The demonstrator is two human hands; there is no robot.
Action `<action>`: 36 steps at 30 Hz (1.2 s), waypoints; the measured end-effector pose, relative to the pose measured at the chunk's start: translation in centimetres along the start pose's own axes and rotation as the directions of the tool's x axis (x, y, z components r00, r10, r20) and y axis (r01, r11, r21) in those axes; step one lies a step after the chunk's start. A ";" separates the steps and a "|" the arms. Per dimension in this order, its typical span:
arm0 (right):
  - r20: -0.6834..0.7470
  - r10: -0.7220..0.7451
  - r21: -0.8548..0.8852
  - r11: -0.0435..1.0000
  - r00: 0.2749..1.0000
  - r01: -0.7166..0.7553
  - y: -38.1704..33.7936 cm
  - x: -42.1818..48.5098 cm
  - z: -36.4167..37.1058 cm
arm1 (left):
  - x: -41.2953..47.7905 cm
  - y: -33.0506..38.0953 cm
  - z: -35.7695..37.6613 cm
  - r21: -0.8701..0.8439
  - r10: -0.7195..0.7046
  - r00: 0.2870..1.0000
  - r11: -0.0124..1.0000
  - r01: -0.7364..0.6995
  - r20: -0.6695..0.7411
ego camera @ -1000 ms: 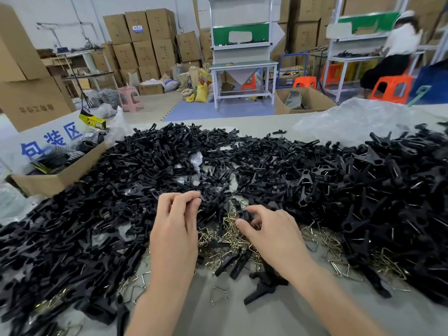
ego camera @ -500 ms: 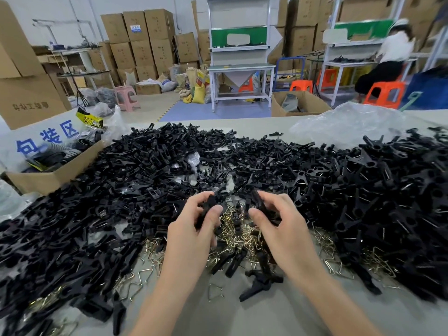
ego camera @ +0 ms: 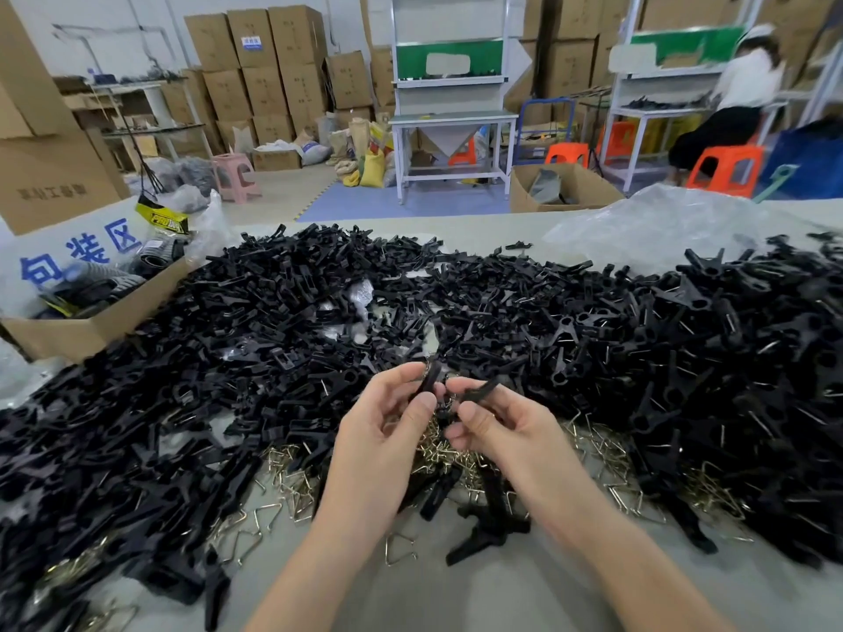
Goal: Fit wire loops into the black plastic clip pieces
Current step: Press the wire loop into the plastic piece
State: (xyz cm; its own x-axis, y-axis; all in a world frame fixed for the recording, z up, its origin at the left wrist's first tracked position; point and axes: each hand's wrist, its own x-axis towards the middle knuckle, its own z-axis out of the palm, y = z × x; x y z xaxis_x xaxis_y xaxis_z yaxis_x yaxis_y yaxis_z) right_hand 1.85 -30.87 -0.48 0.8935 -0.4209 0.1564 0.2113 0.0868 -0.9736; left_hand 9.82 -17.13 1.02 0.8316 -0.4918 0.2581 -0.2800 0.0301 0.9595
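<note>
My left hand pinches a black plastic clip piece between thumb and fingers, held upright above the table. My right hand pinches a second black clip piece that points toward the first; the two pieces nearly meet. A wire loop seems to sit between them, too small to make out. Under both hands lies a heap of brass-coloured wire loops. A wide pile of loose black clip pieces covers the table behind and beside the hands.
An open cardboard box stands at the table's left edge. A clear plastic bag lies at the back right. Single wire loops and an assembled clip lie near the front. A person sits at a far bench.
Both hands rose from the wire heap, each taking a black clip piece, and came together at the middle, higher above the table.
</note>
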 end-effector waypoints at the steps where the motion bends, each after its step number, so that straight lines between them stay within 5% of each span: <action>1: 0.005 0.027 0.008 1.000 1.000 -0.027 0.1 0.0 0.0 | 0.0 0.0 0.0 -0.019 -0.007 1.000 1.000 0.006 -0.021; 12: 0.032 -0.021 -0.119 0.993 0.999 0.025 0.2 0.1 0.6 | 0.1 -0.4 0.1 -0.040 -0.039 0.999 0.998 0.038 -0.027; 36: 0.044 0.014 0.040 0.999 0.999 -0.016 -0.8 -0.3 0.4 | 0.0 -0.3 0.0 -0.077 -0.027 0.999 0.997 0.030 0.030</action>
State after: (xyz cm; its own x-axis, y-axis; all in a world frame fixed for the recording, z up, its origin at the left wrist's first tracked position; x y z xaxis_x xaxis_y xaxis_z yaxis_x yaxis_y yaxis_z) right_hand 1.61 -30.48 0.32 0.9129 -0.3795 0.1500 0.2130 0.1296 -0.9684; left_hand 9.86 -17.12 0.74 0.8244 -0.5180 0.2282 -0.2176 0.0823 0.9726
